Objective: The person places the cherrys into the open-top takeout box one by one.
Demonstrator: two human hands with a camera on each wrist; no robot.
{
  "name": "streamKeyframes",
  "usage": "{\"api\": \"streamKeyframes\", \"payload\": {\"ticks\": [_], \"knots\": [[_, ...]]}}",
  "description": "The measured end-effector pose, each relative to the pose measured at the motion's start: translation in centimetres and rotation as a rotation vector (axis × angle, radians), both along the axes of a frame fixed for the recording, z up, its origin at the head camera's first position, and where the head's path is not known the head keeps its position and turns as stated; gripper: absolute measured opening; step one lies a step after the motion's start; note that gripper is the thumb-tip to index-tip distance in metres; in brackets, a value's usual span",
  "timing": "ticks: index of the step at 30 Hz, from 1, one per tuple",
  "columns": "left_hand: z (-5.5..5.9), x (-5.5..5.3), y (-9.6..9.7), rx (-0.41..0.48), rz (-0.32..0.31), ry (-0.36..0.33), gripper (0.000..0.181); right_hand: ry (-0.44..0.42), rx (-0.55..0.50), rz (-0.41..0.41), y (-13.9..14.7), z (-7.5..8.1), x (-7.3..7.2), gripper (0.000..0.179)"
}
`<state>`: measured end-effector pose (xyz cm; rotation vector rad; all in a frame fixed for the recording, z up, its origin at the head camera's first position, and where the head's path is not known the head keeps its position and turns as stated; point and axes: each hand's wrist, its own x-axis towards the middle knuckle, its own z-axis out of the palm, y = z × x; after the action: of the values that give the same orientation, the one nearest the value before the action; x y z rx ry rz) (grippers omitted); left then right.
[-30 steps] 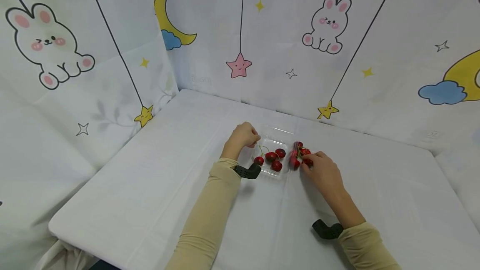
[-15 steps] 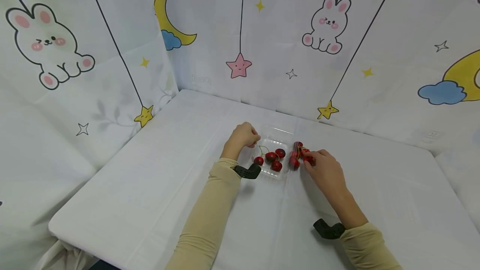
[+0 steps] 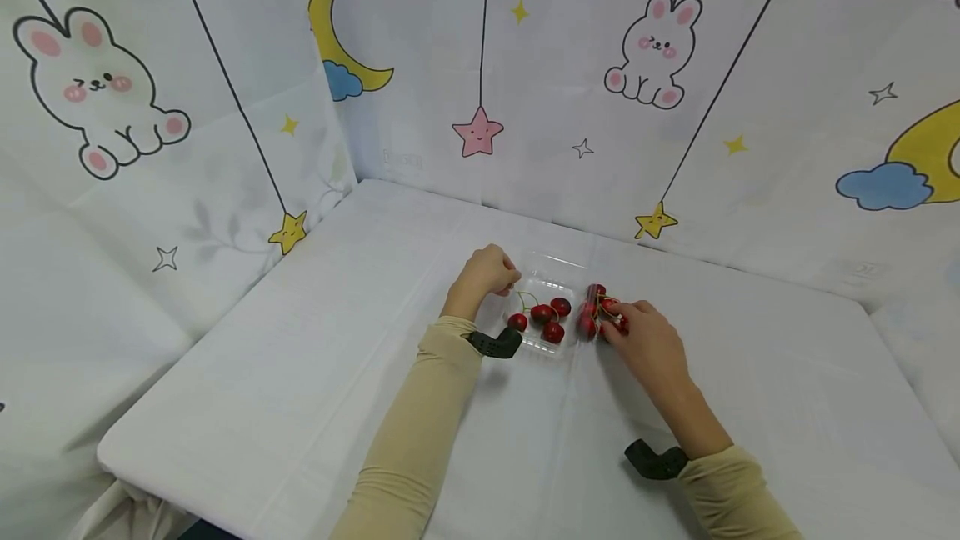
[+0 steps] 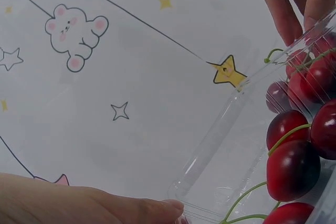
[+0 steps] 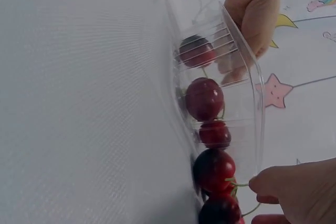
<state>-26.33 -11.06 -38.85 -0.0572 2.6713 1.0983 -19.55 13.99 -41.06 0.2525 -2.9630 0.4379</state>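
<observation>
A clear plastic container [image 3: 531, 346] with several dark red cherries [image 3: 542, 314] in it stands on the white table. My left hand [image 3: 489, 270] pinches its left rim; in the left wrist view the thumb [image 4: 163, 211] lies at the container's corner. Just beyond the right wall, more cherries [image 5: 214, 169] with green stems sit on the table. Over them is my right hand [image 3: 647, 340], its thumb and fingers pinching a green stem [image 5: 240, 184]. Part of this bunch is hidden behind the right fingers in the head view.
The white table [image 3: 315, 373] reaches out on both sides of the container. Behind it hangs a white cloth [image 3: 420, 107] printed with rabbits, stars and moons. Each wrist carries a black camera mount [image 3: 495, 343].
My right hand moves slightly right with a cherry, then a little back to the left, and the cherries under its fingers shift. The left hand and the container stay put.
</observation>
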Motion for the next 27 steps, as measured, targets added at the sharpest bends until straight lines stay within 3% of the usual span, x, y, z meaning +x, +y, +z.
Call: {"api": "streamKeyframes", "payload": {"ticks": [9,19,27], "knots": [[0.0,0.0,0.1,0.003,-0.001,0.007,0.022,-0.078,0.089,0.017,-0.4,-1.3,-0.3,0.046],[0.0,0.0,0.2,-0.003,0.002,0.013,0.021,-0.013,0.066,0.03,-0.4,-1.6,-0.1,0.03],[0.1,0.2,0.0,0.001,0.007,0.002,0.021,-0.014,0.06,0.028,-0.5,-1.6,-0.1,0.029]]}}
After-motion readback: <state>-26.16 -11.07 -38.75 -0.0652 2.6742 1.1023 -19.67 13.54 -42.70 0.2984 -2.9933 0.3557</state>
